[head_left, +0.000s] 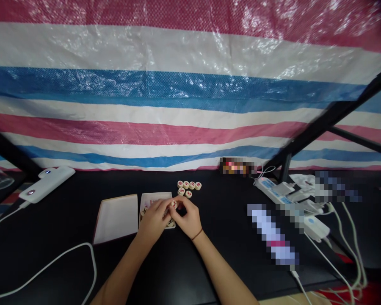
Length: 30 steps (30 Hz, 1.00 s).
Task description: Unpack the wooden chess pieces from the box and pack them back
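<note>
Both my hands meet over the right side of an open white box [155, 195] on the black table. A round cream Chinese chess piece [174, 204] with a red character is pinched between the thumb and forefinger of my right hand [188, 215]. My left hand [154, 218] is closed, its fingertips on the left edge of the same piece; it hides much of the box. More pieces lie inside, one with a dark character [170, 222]. Just beyond my right hand, several red-marked pieces stand in a row [189, 185], with two more pieces [184, 192] in front.
Left of the box lies its open lid [117, 218]. A white device [47, 184] with a cable is at the far left. On the right are a power strip [269, 187] with plugs and cords, and a blurred-out item [273, 235]. Striped plastic sheeting [178, 93] hangs behind.
</note>
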Tool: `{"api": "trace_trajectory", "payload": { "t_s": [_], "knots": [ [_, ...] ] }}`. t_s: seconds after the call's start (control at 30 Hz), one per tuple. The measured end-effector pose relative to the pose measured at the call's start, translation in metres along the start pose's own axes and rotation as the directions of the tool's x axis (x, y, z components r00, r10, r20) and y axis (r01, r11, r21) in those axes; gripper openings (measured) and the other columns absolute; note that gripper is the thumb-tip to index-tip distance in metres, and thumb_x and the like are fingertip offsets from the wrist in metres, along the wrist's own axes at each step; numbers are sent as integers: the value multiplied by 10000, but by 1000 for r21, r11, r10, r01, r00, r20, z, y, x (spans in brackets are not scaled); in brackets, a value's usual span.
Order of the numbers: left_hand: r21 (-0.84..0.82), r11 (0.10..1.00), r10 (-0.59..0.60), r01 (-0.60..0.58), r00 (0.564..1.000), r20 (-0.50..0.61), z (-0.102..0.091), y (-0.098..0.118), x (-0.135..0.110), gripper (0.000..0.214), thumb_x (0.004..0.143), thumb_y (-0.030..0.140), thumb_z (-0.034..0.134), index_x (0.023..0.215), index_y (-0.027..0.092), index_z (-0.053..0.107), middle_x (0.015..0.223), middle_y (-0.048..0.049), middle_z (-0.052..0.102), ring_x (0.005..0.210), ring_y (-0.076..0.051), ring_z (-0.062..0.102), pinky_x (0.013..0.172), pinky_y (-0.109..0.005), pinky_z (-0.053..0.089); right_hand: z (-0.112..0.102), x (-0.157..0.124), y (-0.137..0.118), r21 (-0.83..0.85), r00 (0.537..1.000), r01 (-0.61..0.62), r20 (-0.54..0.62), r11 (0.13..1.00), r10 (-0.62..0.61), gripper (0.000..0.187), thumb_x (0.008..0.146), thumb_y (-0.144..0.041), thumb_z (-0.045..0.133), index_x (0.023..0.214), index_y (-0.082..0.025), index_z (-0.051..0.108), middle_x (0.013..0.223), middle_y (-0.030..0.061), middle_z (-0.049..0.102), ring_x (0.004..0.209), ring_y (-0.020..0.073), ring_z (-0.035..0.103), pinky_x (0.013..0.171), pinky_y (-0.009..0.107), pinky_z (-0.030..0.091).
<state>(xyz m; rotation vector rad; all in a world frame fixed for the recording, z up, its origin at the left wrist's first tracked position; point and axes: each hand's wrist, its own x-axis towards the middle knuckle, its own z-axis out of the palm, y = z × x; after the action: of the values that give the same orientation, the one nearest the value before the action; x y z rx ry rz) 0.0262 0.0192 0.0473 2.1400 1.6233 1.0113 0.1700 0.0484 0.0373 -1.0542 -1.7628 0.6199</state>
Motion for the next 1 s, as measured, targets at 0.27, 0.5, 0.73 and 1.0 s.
{"api": "trace_trajectory", "payload": {
  "t_s": [0.27, 0.5, 0.73, 1.0],
  "knots": [
    [129, 991, -16, 19, 1000, -27, -9, 2, 2, 253, 904, 266, 477, 1102, 218, 627, 1006, -65, 694, 936, -217, 632, 868, -361, 482, -23, 11, 58, -290, 947, -272, -250, 918, 201, 300, 815, -392, 548, 1022, -192, 631, 928, 65, 701, 815, 202, 651, 750, 312, 499],
    [125, 988, -93, 93, 996, -2, -18, -9, 5, 240, 917, 266, 438, 990, 214, 661, 969, -56, 694, 903, -206, 624, 834, -350, 479, -19, 9, 68, -458, 981, -132, -189, 879, 49, 206, 817, -352, 547, 881, -178, 638, 834, 73, 676, 804, 218, 596, 789, 352, 439],
    [111, 988, -111, 112, 994, -10, -17, -14, 5, 250, 915, 287, 439, 985, 223, 671, 962, -55, 701, 908, -206, 624, 845, -349, 475, -18, 10, 67, -486, 981, -151, -179, 861, 71, 173, 832, -326, 534, 879, -191, 631, 835, 69, 672, 810, 216, 575, 760, 324, 416],
    [117, 989, -95, 96, 995, -16, -16, -22, 6, 258, 913, 301, 444, 966, 209, 679, 942, -62, 710, 905, -212, 636, 850, -350, 477, -17, 11, 70, -454, 978, -168, -187, 875, 91, 159, 842, -344, 561, 860, -205, 637, 843, 59, 690, 820, 217, 581, 764, 325, 422]
  ]
}}
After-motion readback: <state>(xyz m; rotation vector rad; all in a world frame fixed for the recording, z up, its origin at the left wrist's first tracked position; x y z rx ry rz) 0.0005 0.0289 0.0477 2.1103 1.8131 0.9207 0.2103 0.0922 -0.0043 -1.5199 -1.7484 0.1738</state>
